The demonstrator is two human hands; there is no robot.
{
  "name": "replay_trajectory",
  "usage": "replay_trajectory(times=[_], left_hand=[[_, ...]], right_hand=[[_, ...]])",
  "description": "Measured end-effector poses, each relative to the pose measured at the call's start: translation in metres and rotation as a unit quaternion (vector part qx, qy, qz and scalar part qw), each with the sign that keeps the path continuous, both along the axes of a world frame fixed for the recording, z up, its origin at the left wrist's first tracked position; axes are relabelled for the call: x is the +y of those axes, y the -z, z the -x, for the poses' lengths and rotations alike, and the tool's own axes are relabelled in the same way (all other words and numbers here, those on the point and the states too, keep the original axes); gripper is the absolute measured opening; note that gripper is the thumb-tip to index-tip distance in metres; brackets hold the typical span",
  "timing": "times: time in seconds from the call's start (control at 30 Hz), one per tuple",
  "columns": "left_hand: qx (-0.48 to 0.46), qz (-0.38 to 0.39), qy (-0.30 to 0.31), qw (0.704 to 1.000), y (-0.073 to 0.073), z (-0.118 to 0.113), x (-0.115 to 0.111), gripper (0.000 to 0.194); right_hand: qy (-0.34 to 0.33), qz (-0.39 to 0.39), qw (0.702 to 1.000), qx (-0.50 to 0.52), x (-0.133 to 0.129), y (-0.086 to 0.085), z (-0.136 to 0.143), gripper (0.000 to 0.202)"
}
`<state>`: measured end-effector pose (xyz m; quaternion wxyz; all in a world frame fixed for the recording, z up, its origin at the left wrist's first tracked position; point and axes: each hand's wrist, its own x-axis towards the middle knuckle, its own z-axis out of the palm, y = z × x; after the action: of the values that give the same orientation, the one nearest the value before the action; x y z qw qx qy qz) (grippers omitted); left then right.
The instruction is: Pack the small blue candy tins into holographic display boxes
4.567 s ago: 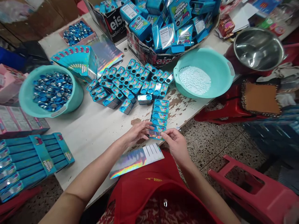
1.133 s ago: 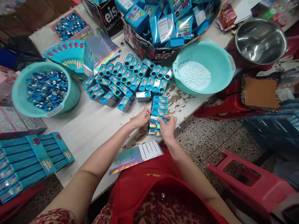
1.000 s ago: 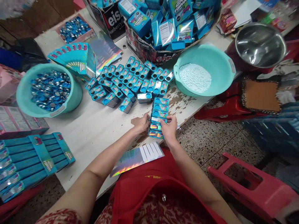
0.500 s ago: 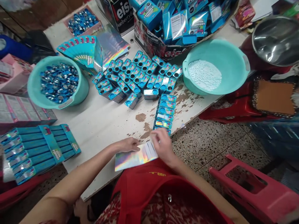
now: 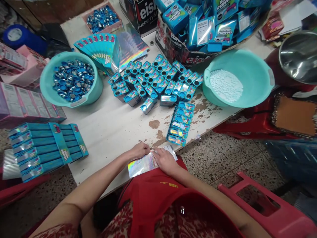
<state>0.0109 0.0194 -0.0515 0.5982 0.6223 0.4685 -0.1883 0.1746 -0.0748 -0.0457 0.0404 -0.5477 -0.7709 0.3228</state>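
Observation:
A shiny holographic sticker sheet (image 5: 139,168) lies across the table's front edge and the red apron. My left hand (image 5: 140,150) is closed at the sheet's upper edge, its fingertips bent down onto it. Across the middle of the sheet rests my right hand (image 5: 165,161), its fingers drawn together and meeting the left fingertips. Whatever is between the fingertips is too small to make out. Just beyond the right hand stands a row of blue candy tins (image 5: 182,119), some with shiny strips on top. Farther back is a larger group of blue tins (image 5: 154,78), several with dark round openings.
A turquoise tub (image 5: 97,86) of blue-and-silver caps stands left, another tub (image 5: 257,96) with white pellets right. Behind are a carton (image 5: 178,54) of blue packs and fanned tins (image 5: 95,49). Stacked blue packs (image 5: 42,148) sit left; a red stool (image 5: 269,211) stands right.
My right hand has moved left and down from the sheet's right end to meet my left hand. My left fingers have curled in. The view has shifted slightly.

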Motion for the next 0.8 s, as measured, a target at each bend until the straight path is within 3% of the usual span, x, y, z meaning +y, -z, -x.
replay_trajectory(times=[0.1, 0.2, 0.27, 0.33, 0.43, 0.5, 0.57, 0.7, 0.8], left_hand=[[-0.007, -0.001, 0.005, 1.0, 0.004, 0.001, 0.0, 0.015], [-0.006, -0.037, 0.03, 0.999, 0.001, 0.001, 0.001, 0.017], [-0.027, -0.079, -0.002, 0.996, -0.007, -0.001, 0.001, 0.022], [-0.108, -0.088, -0.067, 0.988, -0.021, -0.007, 0.001, 0.031], [-0.228, -0.015, -0.092, 0.969, -0.042, -0.024, 0.002, 0.036], [-0.22, 0.039, -0.079, 0.972, -0.051, -0.037, 0.007, 0.027], [-0.187, 0.04, -0.076, 0.979, -0.055, -0.052, 0.018, 0.025], [-0.173, -0.082, -0.022, 0.981, -0.053, -0.084, 0.054, 0.022], [-0.159, -0.143, 0.023, 0.976, -0.05, -0.107, 0.083, 0.02]], right_hand=[[0.012, -0.019, 1.0, 0.012, 0.002, -0.003, 0.0, 0.014], [0.071, -0.01, 0.996, 0.061, 0.004, -0.012, -0.004, 0.01], [0.152, 0.004, 0.981, 0.121, 0.007, -0.022, -0.01, 0.011], [0.235, 0.02, 0.954, 0.186, 0.012, -0.034, -0.018, 0.009], [0.312, 0.04, 0.914, 0.258, 0.021, -0.05, -0.03, 0.012], [0.352, 0.033, 0.891, 0.284, 0.028, -0.056, -0.036, 0.015], [0.406, 0.01, 0.866, 0.292, 0.034, -0.055, -0.04, 0.016], [0.529, -0.029, 0.791, 0.306, 0.052, -0.042, -0.048, 0.021], [0.582, -0.089, 0.763, 0.267, 0.072, -0.032, -0.059, 0.022]])
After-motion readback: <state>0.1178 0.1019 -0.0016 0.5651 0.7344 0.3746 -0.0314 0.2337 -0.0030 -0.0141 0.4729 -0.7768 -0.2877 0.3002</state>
